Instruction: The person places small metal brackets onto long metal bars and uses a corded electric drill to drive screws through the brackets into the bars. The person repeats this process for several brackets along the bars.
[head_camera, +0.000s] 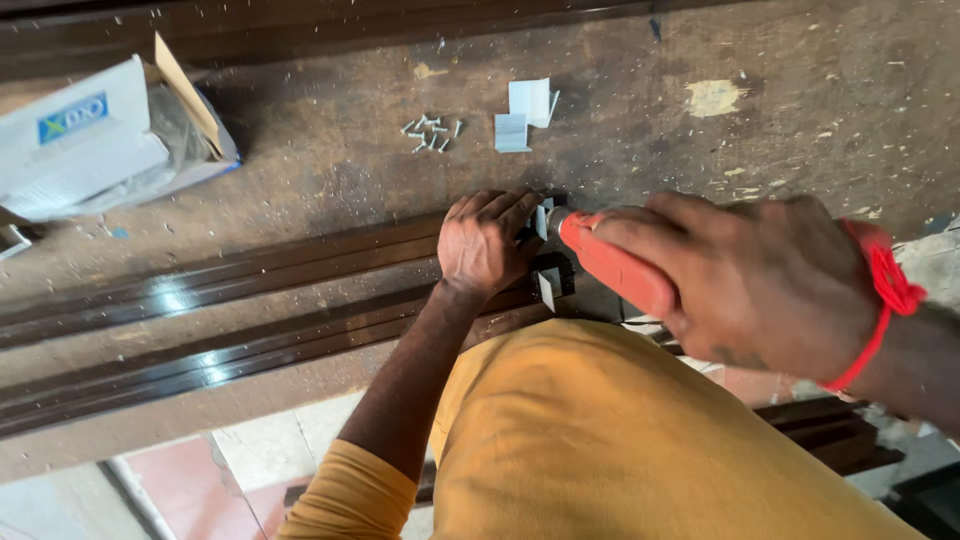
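My right hand (745, 280) grips the red body of a power drill (610, 262), with its nose pointing left at a small metal bracket (548, 285) on the dark brown metal frame rails (250, 300). My left hand (485, 240) presses down on the rail right beside the drill tip, fingers curled over the bracket area. A red thread band sits on my right wrist (885, 290). My knee in yellow cloth (620, 430) fills the lower middle.
A small heap of screws (430, 133) and two pale metal brackets (525, 115) lie on the dusty brown workbench (780, 130) behind the rails. An open white cardboard box (100, 140) stands at the far left. Tiled floor (240, 470) shows below the bench edge.
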